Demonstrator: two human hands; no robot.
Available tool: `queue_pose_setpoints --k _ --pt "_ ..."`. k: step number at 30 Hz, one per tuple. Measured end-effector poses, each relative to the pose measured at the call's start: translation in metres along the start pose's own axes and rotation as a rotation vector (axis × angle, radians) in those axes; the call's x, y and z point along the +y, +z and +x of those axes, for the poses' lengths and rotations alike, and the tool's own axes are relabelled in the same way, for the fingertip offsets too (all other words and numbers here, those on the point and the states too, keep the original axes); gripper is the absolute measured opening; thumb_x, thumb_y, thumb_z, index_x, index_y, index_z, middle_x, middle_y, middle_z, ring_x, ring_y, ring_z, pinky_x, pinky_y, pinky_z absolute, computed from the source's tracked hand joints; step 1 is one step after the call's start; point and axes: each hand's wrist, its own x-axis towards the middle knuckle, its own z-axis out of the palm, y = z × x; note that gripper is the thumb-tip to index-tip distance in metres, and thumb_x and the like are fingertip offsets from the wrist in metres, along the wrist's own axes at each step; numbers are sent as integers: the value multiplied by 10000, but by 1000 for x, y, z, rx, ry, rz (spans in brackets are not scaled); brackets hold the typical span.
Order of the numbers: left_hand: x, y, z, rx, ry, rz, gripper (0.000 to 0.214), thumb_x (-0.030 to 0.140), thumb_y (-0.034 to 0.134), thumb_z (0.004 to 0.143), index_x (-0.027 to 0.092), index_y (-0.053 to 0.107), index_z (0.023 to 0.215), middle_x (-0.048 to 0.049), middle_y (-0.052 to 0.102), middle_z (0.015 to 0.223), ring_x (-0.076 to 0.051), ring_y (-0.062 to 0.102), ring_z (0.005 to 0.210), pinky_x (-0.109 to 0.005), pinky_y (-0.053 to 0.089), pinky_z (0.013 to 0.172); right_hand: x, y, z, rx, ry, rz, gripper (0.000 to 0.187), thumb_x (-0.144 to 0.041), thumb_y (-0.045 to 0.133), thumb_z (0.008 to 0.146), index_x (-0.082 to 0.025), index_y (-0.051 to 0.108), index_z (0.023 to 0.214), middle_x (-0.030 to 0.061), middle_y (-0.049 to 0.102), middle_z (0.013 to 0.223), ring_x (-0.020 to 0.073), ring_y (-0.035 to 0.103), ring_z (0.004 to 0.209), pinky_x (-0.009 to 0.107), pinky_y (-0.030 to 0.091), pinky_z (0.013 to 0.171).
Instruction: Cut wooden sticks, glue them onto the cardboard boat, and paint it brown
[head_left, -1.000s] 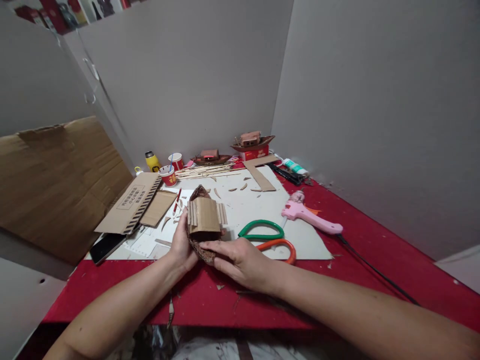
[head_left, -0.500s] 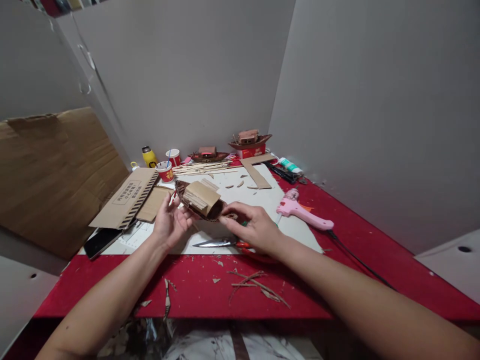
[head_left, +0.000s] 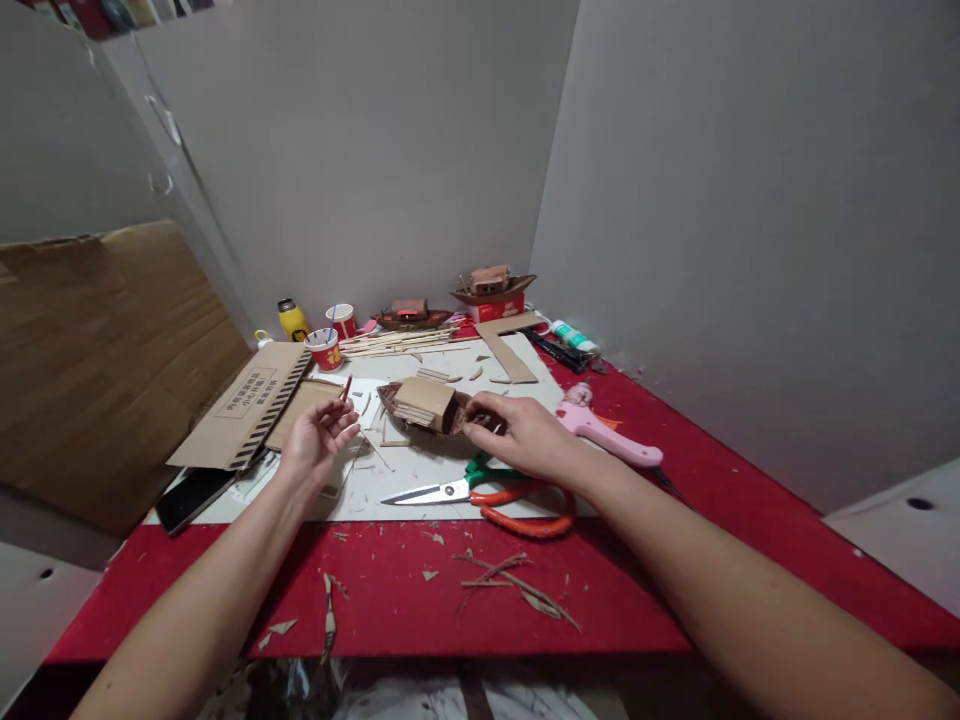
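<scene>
A small brown cardboard boat model (head_left: 424, 405) with a folded cardboard cabin rests on the grey board (head_left: 450, 470). My right hand (head_left: 517, 432) pinches the boat's right end, fingers closed on it. My left hand (head_left: 315, 445) hovers to the left of the boat, palm up, fingers loosely spread and holding nothing. Green and orange handled scissors (head_left: 487, 490) lie just in front of the boat, under my right wrist.
A pink glue gun (head_left: 611, 435) lies at right with its cord. Two finished boat models (head_left: 491, 285) stand at the back by paper cups (head_left: 324, 348), a yellow bottle (head_left: 291, 320) and sticks. Flat cardboard (head_left: 240, 405) and a phone (head_left: 187, 498) lie left. Scraps litter the red tablecloth (head_left: 420, 590).
The boat went from held upright in both hands near me to lying on the board farther away. My left hand let go of it; my right hand stays on its end.
</scene>
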Motion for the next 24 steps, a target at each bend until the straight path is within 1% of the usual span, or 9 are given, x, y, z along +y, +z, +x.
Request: queue_pose_setpoints --k 6,9,11,13,16,18,20,21,24 --pt "5 -3 1 -49 66 207 360 347 630 958 174 597 1272 -103 635 1270 -247 662 1052 -459 575 872 8 2 2 -37 105 -163 184 -253 547 890 -197 658 1026 78 766 913 218 693 779 292 471 696" --pt "6 -5 -1 -104 142 363 354 350 627 959 173 600 1265 -101 640 1257 -242 666 1039 -453 577 864 7 1 1 -46 150 -239 278 -268 545 918 -185 640 1165 119 768 1026 267 714 893 327 489 748" --pt "6 -7 -2 -157 197 485 333 347 626 961 167 609 1242 -96 650 1232 -233 672 1015 -442 581 848 3 -1 -1 -36 175 -282 321 -282 548 926 -170 630 1215 152 750 1105 306 706 979 361 497 793" --pt "4 -8 -4 -217 242 612 260 303 658 940 150 651 1150 -77 683 1144 -215 679 962 -423 578 833 -2 -4 -3 -17 186 -312 324 -296 541 936 -157 639 1212 173 726 1165 335 685 1049 392 500 831" --pt "-3 -10 -4 -288 314 762 119 149 751 800 183 743 914 -43 730 985 -222 673 957 -359 543 878 -8 -8 -6 -3 170 -327 318 -307 531 948 -158 648 1203 169 710 1196 340 670 1080 408 504 854" --pt "-9 -10 -4 -322 366 819 199 70 764 692 237 774 800 -42 751 993 -247 660 1035 -301 513 917 -9 -9 -7 -8 151 -323 307 -308 542 945 -166 654 1192 158 716 1179 330 673 1064 405 509 851" --pt "-13 -10 -4 -346 400 853 229 61 760 644 270 773 736 -51 760 1029 -269 660 1069 -277 508 914 -8 -8 -7 -12 134 -317 286 -304 553 941 -171 664 1168 155 722 1152 321 673 1049 403 514 850" --pt "-14 -10 -3 -353 408 863 214 74 760 638 276 765 709 -62 762 1019 -278 671 1053 -280 516 900 -7 -8 -7 -12 126 -315 273 -297 562 935 -173 669 1154 156 725 1136 320 670 1045 406 515 852" --pt "-14 -9 -2 -355 414 874 131 152 761 666 278 728 652 -84 759 912 -287 703 951 -300 539 854 -5 -7 -8 -11 110 -304 253 -273 593 914 -173 677 1130 160 731 1096 326 665 1044 422 517 861"
